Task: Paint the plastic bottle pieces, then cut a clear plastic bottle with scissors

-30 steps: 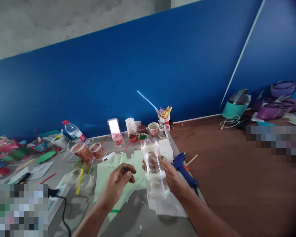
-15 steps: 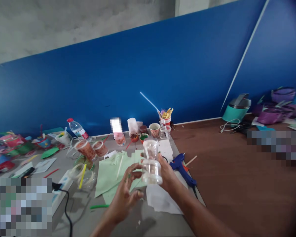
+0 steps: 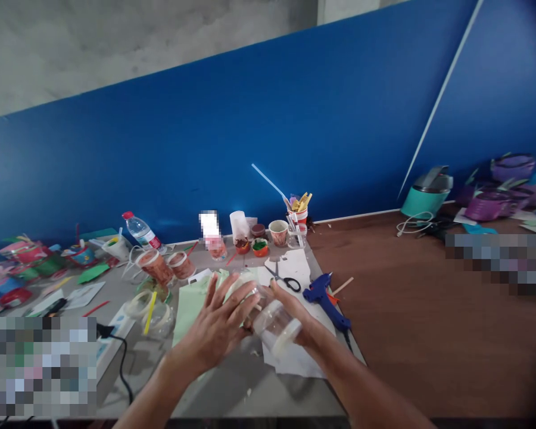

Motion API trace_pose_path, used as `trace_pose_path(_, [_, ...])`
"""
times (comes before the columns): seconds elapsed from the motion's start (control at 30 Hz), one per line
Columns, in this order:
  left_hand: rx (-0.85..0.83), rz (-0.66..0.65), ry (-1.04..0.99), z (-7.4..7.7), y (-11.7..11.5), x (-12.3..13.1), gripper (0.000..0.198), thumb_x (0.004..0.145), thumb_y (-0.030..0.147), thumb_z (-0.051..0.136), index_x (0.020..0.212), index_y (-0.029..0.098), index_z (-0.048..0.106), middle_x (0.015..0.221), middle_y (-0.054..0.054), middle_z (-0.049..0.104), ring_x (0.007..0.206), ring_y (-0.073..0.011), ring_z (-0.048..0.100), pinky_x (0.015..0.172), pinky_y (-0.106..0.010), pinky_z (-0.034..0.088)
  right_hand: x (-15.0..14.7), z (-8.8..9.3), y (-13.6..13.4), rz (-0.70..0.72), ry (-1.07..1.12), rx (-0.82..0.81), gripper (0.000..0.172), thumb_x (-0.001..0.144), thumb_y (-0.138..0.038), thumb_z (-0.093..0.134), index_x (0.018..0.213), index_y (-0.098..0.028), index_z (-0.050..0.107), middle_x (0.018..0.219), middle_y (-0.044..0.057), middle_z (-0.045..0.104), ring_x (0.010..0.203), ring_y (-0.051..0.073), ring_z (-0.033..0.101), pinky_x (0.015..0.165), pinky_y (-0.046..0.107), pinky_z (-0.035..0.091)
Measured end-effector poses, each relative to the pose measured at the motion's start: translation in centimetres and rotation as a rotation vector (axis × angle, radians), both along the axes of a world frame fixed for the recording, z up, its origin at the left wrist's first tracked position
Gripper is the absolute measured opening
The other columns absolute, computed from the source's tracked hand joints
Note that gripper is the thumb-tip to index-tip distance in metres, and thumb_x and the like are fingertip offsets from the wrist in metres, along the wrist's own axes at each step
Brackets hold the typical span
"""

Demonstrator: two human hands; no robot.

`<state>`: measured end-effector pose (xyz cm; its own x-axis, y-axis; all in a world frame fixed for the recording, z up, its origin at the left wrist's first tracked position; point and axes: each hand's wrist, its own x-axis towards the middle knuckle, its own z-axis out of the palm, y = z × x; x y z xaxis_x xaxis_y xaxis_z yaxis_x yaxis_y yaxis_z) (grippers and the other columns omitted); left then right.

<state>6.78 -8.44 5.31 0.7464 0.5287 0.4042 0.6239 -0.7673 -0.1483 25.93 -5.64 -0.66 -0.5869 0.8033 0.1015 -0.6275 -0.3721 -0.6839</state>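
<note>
A clear plastic hourglass-shaped container [image 3: 274, 328], which looks like two bottle ends joined, is tilted with its wide rim toward the lower right. My right hand [image 3: 301, 319] grips it along its right side. The fingers of my left hand [image 3: 221, 316] lie over its upper left part and hide much of that end. Beneath both hands are sheets of pale green paper [image 3: 188, 310] and white paper [image 3: 315, 333]. Black-handled scissors [image 3: 290, 283] rest on the white paper just beyond my right hand. To its right is a blue glue gun [image 3: 328, 301].
Along the blue partition [image 3: 205, 149] stand a water bottle [image 3: 142, 231], paint cups [image 3: 259, 246] and a cup of yellow utensils [image 3: 299, 208]. At left are brown-painted cups [image 3: 154, 266] and a power strip [image 3: 114, 339] with a black cord. A teal pot [image 3: 424, 196] stands far right.
The container has tipped from upright to slanted, and its lower rim has swung right. My left hand has moved from beside it onto its upper part. The scissors now show.
</note>
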Motion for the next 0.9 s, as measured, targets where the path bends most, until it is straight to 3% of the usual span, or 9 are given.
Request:
trace_pose_path(0.13, [-0.065,0.053,-0.152,-0.4,0.7,-0.4,0.053,0.081,0.025,0.063,0.133,0.029,0.051,0.122,-0.01,0.06,0.123,-0.0296,0.047,0.116,-0.055,0.006,0.8,0.7,0.2,0.1,0.022,-0.004,0.076,0.08,-0.079,0.033,0.106,-0.014,0.064,0.085,0.009,0.067,0.078,0.022,0.063,0.073,0.033,0.048])
trace_pose_path(0.27, [-0.222,0.105,-0.475,-0.1,0.0,-0.8,0.044,0.069,0.026,0.073,0.113,0.027,0.065,0.107,-0.009,0.064,0.109,-0.0299,0.054,0.116,-0.058,0.008,1.2,0.9,0.3,0.216,0.051,-0.037,0.084,0.079,-0.081,0.029,0.107,-0.01,0.064,0.088,0.012,0.069,0.082,0.023,0.064,0.081,0.033,0.045])
trace_pose_path(0.33, [-0.35,0.159,-0.769,0.3,-0.3,-1.4,0.045,0.06,0.027,0.081,0.104,0.025,0.069,0.104,-0.009,0.065,0.109,-0.0322,0.055,0.115,-0.056,0.015,1.4,0.9,0.2,0.238,0.04,-0.047,0.083,0.08,-0.079,0.031,0.109,-0.009,0.065,0.088,0.013,0.07,0.084,0.024,0.065,0.083,0.035,0.043])
trace_pose_path(0.4, [-0.515,0.21,-1.141,0.6,-0.3,-2.0,0.046,0.057,0.036,0.083,0.099,0.023,0.07,0.101,-0.009,0.067,0.11,-0.0349,0.056,0.108,-0.053,0.031,1.5,1.0,0.2,0.226,0.037,-0.034,0.08,0.079,-0.077,0.038,0.109,-0.008,0.066,0.087,0.013,0.07,0.085,0.025,0.065,0.082,0.035,0.043])
trace_pose_path(0.53, [-0.91,0.143,-1.733,0.3,1.4,-2.9,0.055,0.063,0.064,0.071,0.098,0.022,0.067,0.092,-0.007,0.071,0.097,-0.0321,0.064,0.085,-0.045,0.051,1.3,0.6,0.2,-0.024,0.044,-0.012,0.051,0.077,-0.054,0.063,0.103,-0.011,0.068,0.065,0.003,0.063,0.059,0.013,0.055,0.063,0.027,0.039])
trace_pose_path(0.6, [-1.029,0.122,-1.811,-0.5,2.8,-3.0,0.061,0.059,0.066,0.073,0.1,0.022,0.067,0.086,-0.005,0.072,0.087,-0.0277,0.068,0.08,-0.04,0.053,1.2,0.2,0.5,-0.178,0.024,-0.014,0.035,0.079,-0.042,0.065,0.095,-0.012,0.069,0.045,-0.006,0.046,0.043,0.008,0.035,0.053,0.024,0.031])
trace_pose_path(0.67, [-1.102,0.113,-1.842,-1.5,4.4,-3.0,0.06,0.061,0.066,0.072,0.101,0.021,0.067,0.087,-0.005,0.072,0.082,-0.0245,0.069,0.078,-0.037,0.054,1.2,0.0,0.8,-0.273,0.015,-0.019,0.028,0.08,-0.038,0.064,0.089,-0.013,0.07,0.039,-0.01,0.031,0.04,0.007,0.021,0.05,0.024,0.026])
trace_pose_path(0.77, [-1.191,0.067,-1.857,-3.3,6.4,-3.2,0.058,0.07,0.066,0.065,0.1,0.017,0.066,0.086,-0.007,0.072,0.078,-0.0226,0.069,0.078,-0.036,0.054,1.4,-0.2,1.4,-0.346,0.018,-0.03,0.031,0.076,-0.041,0.065,0.088,-0.012,0.071,0.044,-0.008,0.032,0.044,0.008,0.025,0.051,0.025,0.028])
trace_pose_path(0.9, [-1.233,-0.023,-1.919,-5.6,8.2,-4.1,0.065,0.058,0.066,0.073,0.102,0.019,0.066,0.085,-0.005,0.072,0.08,-0.0248,0.069,0.066,-0.031,0.054,1.1,-0.8,1.9,-0.367,-0.06,0.007,0.041,0.068,-0.048,0.07,0.089,-0.013,0.071,0.056,-0.005,0.041,0.051,0.009,0.032,0.053,0.025,0.027])
